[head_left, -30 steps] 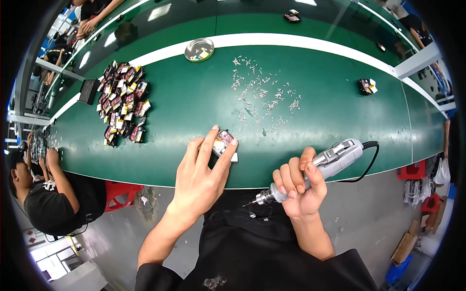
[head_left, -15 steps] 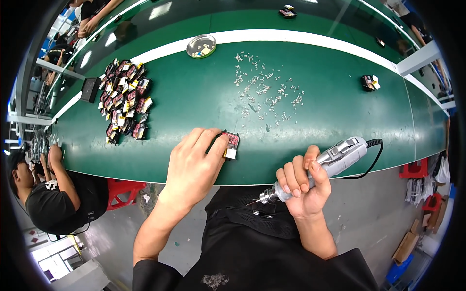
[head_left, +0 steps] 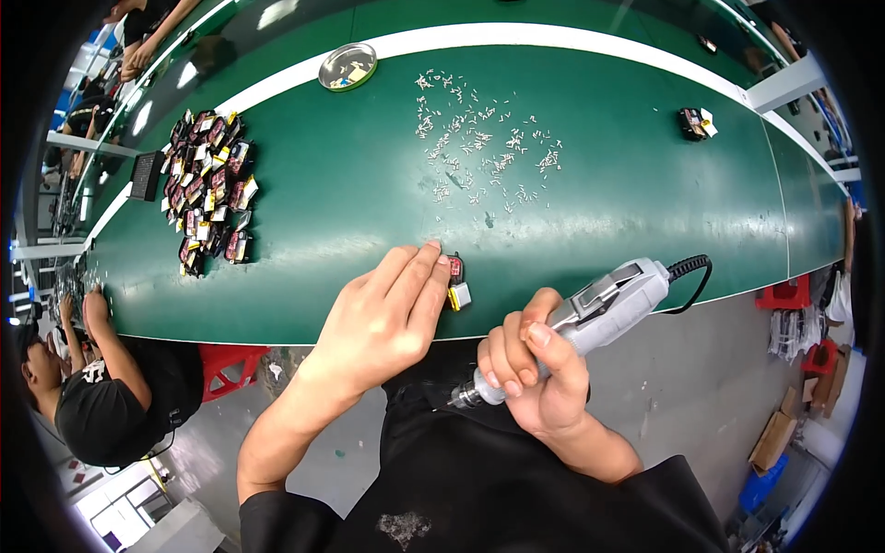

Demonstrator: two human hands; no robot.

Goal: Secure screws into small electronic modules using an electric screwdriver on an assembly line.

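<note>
A person's left hand (head_left: 392, 318) partly covers a small black-cased device with a red panel and a white-and-yellow block (head_left: 460, 295) near the front edge of a smooth green worktable (head_left: 332, 203), while the right hand (head_left: 535, 369) grips a grey, cylindrical power tool (head_left: 613, 304).
The left fingers hide much of the device's left side; whether they pinch it or merely rest there cannot be told. Right fingers wrap the tool's barrel, its thin tip hard to make out against the dark clothing, its black cord (head_left: 687, 267) looping from the rear. Beyond lie scattered white slivers (head_left: 479, 140), too small to identify, and a heap of similar black devices (head_left: 207, 189), many overlapping and partly hidden.
</note>
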